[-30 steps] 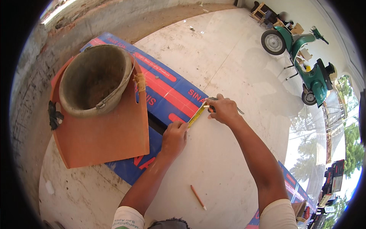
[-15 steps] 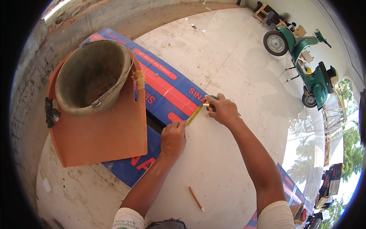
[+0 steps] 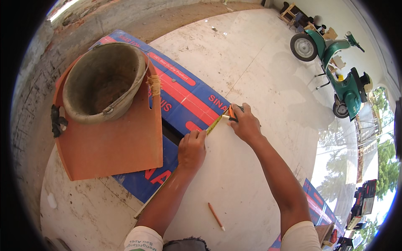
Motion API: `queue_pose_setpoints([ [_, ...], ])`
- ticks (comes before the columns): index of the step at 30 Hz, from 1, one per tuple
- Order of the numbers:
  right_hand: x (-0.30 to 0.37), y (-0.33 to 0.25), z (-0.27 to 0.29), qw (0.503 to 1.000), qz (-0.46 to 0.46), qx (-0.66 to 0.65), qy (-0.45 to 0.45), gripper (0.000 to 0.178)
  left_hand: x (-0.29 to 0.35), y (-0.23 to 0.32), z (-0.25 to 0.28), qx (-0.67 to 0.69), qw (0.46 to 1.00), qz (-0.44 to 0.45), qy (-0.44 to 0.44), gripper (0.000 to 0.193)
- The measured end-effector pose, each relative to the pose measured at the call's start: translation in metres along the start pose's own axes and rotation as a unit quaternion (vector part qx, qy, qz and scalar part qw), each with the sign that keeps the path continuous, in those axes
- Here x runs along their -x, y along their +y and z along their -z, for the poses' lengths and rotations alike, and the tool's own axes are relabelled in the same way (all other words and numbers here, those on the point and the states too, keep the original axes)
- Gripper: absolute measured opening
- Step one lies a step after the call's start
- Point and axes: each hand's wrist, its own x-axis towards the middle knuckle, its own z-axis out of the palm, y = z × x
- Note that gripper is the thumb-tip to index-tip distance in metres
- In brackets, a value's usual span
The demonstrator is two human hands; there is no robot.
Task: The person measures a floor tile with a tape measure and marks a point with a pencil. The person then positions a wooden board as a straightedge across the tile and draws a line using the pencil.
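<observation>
My right hand [image 3: 247, 124] is closed round an orange and black tape measure [image 3: 232, 112], with a short white stick poking out beside its fingers. A yellow tape blade [image 3: 214, 125] runs from there to my left hand [image 3: 192, 150], along the edge of a flattened blue and red cardboard sheet [image 3: 178, 100]. My left fingers are bent and pinch or press the blade at the cardboard's edge; the fingertips are partly hidden. A thin pale strip shows beside my left forearm. On the floor between my arms lies a reddish-brown pencil [image 3: 216, 216].
An orange plastic scoop-like tray [image 3: 113, 154] rests on the cardboard, holding a grey, dirty bucket [image 3: 86, 117]. A rough wall [image 3: 31, 108] rises at the left. A green scooter [image 3: 335, 79] stands far right, and more printed cardboard [image 3: 318, 205] lies at lower right.
My right hand has turned slightly, and more of the orange on the tape measure shows. The left hand stays at the cardboard's edge. The view has shifted a little.
</observation>
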Motion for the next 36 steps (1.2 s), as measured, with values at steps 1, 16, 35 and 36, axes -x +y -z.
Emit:
queue_pose_setpoints([
  [1, 0.004, 0.002, -0.002, 1.0, 0.013, -0.015, 0.017, 0.057, 0.0, 0.0, 0.0, 0.001, 1.0, 0.0, 0.002, 0.022],
  [16, 0.014, -0.01, 0.025, 0.819, -0.197, -0.538, -0.017, 0.061, 0.001, 0.001, -0.001, -0.006, 1.0, 0.004, 0.009, 0.023],
  [35, 0.029, -0.041, -0.046, 0.752, -0.219, -0.616, 0.089, 0.03, -0.001, 0.004, 0.003, 0.007, 1.0, 0.017, -0.005, 0.02],
  [36, 0.029, -0.041, -0.046, 0.754, -0.22, -0.612, 0.091, 0.03, -0.001, 0.004, 0.003, 0.009, 1.0, 0.017, -0.006, 0.02],
])
